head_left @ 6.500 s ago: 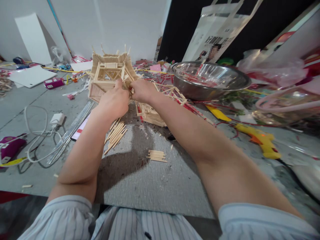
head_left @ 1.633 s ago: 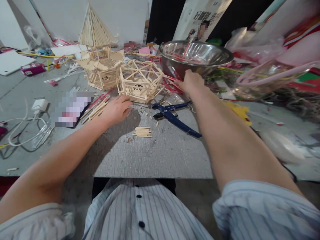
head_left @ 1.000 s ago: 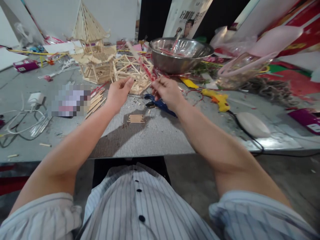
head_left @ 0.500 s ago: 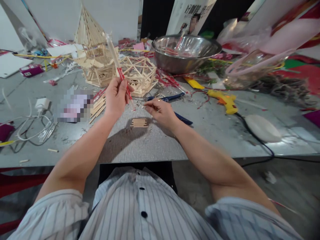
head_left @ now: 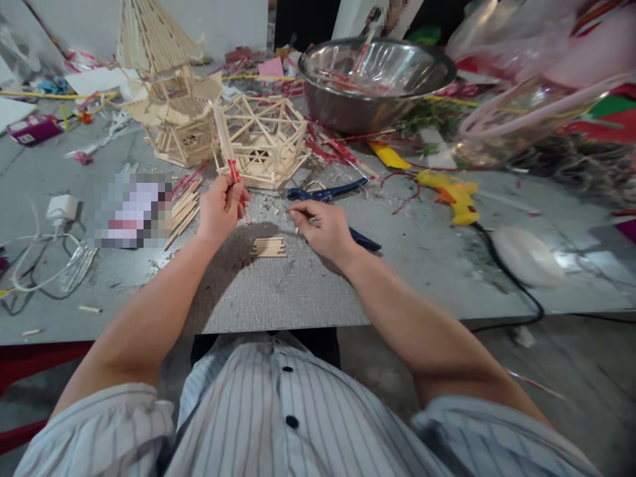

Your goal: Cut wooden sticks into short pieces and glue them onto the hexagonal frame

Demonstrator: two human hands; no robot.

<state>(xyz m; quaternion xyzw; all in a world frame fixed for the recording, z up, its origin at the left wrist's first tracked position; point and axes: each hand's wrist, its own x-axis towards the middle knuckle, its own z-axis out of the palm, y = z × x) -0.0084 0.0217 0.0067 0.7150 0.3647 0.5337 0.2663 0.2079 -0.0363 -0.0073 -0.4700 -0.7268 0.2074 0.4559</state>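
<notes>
My left hand [head_left: 219, 209] is closed round a thin stick in a clear wrapper with red print, the wrapped stick [head_left: 224, 144] pointing up and away. My right hand [head_left: 322, 228] hovers just above the grey mat, thumb and forefinger pinched together; what they hold is too small to make out. Between the hands lies a small row of short wooden sticks [head_left: 269, 247]. Just beyond stand an open stick-built frame [head_left: 262, 138] and a stick pagoda [head_left: 166, 99]. Blue-handled cutters [head_left: 328, 193] lie behind my right hand.
A steel bowl [head_left: 376, 85] with red wrappers stands at the back. A yellow glue gun [head_left: 450, 194] with a black cord lies to the right. Loose sticks [head_left: 183, 211], a white charger and cable [head_left: 59, 211] lie to the left. Clutter fills the far right.
My right hand fetched a wrapped stick from beside the bowl and passed it to my left hand. Since half a second ago both hands have sunk slightly toward the mat.
</notes>
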